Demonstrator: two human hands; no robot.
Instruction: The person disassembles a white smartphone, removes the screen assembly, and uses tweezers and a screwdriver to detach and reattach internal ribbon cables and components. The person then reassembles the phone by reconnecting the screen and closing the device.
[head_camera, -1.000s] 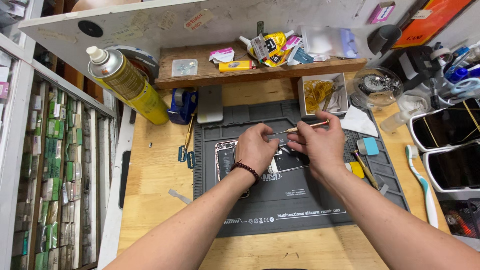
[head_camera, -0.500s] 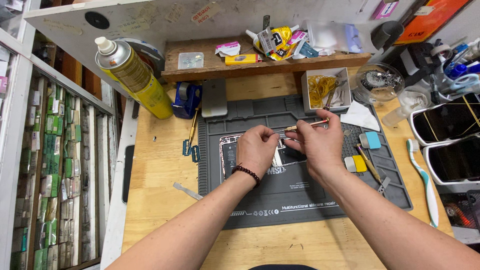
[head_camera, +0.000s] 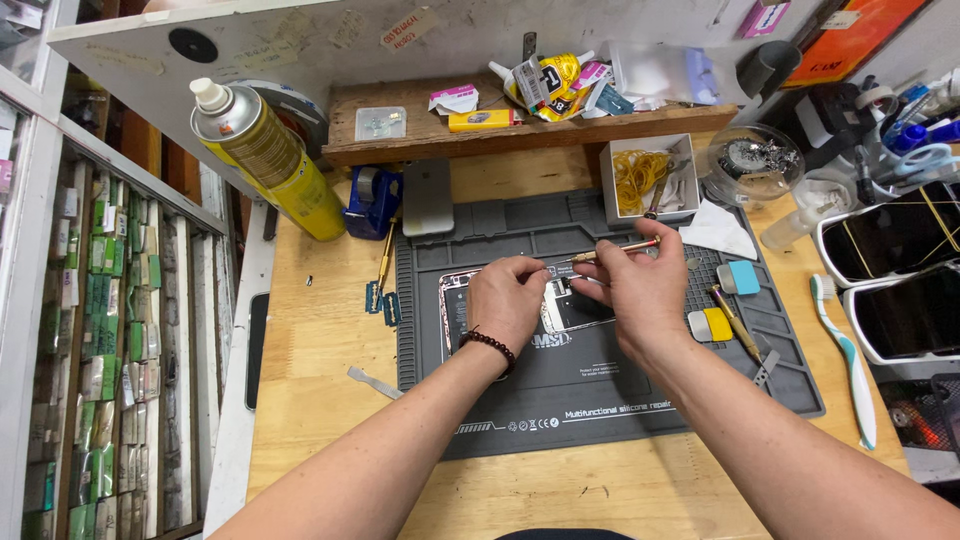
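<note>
On my wooden bench (head_camera: 330, 350) lies a dark grey repair mat (head_camera: 600, 390). An opened phone (head_camera: 560, 305) rests on it, directly beneath both hands. My right hand (head_camera: 640, 290) pinches a slim screwdriver (head_camera: 615, 251), long axis running left-right. My left hand (head_camera: 510, 300) pinches its tip, perhaps a tiny screw.

Both bare arms reach forward from the bottom and come close together in the middle. The left hand (head_camera: 510, 300) is curled with its back up, fingers pinched at the front, and a dark bead band sits on its wrist. The right hand (head_camera: 632, 285) is just beside it, fingers bent and pinched, thumb side toward the left hand.
</note>
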